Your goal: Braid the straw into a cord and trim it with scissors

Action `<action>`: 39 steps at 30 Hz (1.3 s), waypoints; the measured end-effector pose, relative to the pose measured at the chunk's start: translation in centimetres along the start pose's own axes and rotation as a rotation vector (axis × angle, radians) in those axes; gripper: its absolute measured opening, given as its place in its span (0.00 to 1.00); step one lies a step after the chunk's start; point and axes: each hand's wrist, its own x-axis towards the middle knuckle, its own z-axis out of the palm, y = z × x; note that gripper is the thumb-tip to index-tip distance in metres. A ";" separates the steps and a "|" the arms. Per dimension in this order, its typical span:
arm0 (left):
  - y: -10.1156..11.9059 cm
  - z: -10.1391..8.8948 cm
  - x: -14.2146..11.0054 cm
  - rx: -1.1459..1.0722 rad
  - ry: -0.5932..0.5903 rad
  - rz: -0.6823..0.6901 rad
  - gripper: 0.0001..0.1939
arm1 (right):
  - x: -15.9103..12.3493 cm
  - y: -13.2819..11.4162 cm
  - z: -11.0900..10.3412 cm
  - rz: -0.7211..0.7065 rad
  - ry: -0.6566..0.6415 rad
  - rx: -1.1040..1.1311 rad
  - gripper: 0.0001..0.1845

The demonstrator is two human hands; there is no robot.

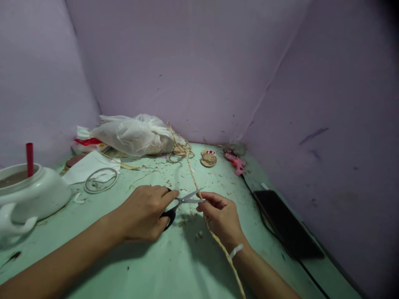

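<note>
My left hand (145,214) is closed round the black handles of a pair of scissors (183,200). Their two blades stand apart and point right, toward a braided straw cord (222,245). Finger and thumb of my right hand (222,214) pinch that cord right beside the blade tips. From the pinch the cord runs down past my right wrist to the bottom of the view, and away toward the back of the table. There it meets a loose tangle of cord (187,145). Whether the blades touch the cord I cannot tell.
A white plastic bag (137,135) lies at the back wall. Small woven straw piece with red beads (208,158) and pink glue gun (236,163) sit back right. A black phone (288,224) lies right. At left are a white pot (46,199), white paper (90,167) and wire ring (101,181).
</note>
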 end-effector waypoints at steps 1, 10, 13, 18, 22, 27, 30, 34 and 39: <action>0.1 0.1 0.0 0.016 0.006 0.000 0.25 | 0.0 0.1 0.0 -0.003 0.003 -0.001 0.12; -0.5 0.8 0.1 0.090 0.064 0.039 0.24 | 0.3 0.6 -0.2 -0.083 0.018 -0.062 0.12; -0.9 1.4 0.1 0.082 0.090 0.065 0.24 | 0.2 0.6 -0.3 -0.101 0.029 -0.055 0.12; -1.6 2.3 0.0 0.039 0.128 0.109 0.23 | 0.2 0.3 -0.3 -0.114 0.033 -0.040 0.13; -1.8 2.1 0.1 -0.108 0.136 0.083 0.20 | 0.1 -0.1 -0.3 -0.076 0.031 -0.011 0.13; -1.5 1.3 0.5 -0.460 0.216 -0.155 0.14 | 0.2 -0.1 -0.3 -0.032 -0.011 0.049 0.15; -1.5 1.4 1.0 -0.699 0.262 -0.353 0.13 | 0.3 0.3 -0.3 0.008 -0.085 0.085 0.18; -1.5 1.9 1.5 -1.040 0.243 -0.569 0.17 | -0.2 1.2 0.1 0.109 -0.199 0.070 0.24; -0.2 3.0 1.8 -1.452 0.149 -0.810 0.20 | -1.2 2.4 0.8 0.245 -0.313 0.017 0.24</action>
